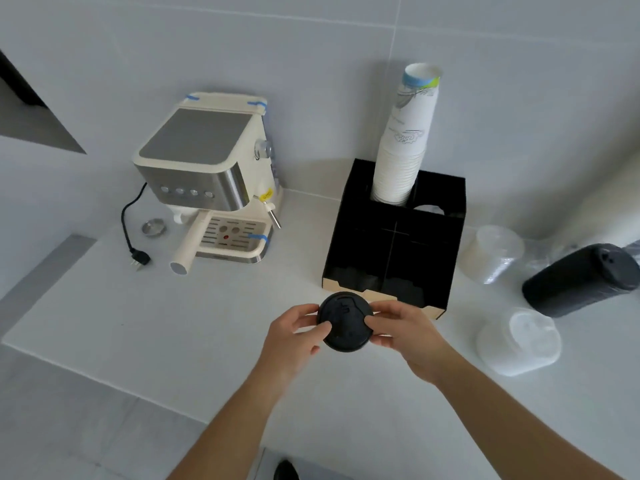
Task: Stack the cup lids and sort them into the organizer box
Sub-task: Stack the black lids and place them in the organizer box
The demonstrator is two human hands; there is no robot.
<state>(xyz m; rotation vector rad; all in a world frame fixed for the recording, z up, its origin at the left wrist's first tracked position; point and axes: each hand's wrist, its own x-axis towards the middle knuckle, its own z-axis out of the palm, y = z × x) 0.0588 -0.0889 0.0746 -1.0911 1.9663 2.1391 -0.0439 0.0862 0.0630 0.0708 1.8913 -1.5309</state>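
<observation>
A black cup lid (pixel 344 322), or a short stack of them, is held top side up between both hands just in front of the black organizer box (pixel 394 237). My left hand (pixel 294 336) grips its left rim and my right hand (pixel 401 329) grips its right rim. A sleeve of black lids (pixel 578 280) lies on its side at the right. Two wrapped stacks of white lids (pixel 517 341) (pixel 493 252) rest on the counter right of the box. A tall stack of paper cups (pixel 405 143) stands in the box's back compartment.
A cream and steel espresso machine (pixel 207 178) stands at the back left with its cord and plug (pixel 136 252) and a small metal filter basket (pixel 154 227) beside it. The white counter (pixel 173 323) ends in an edge at the lower left. A tiled wall rises behind.
</observation>
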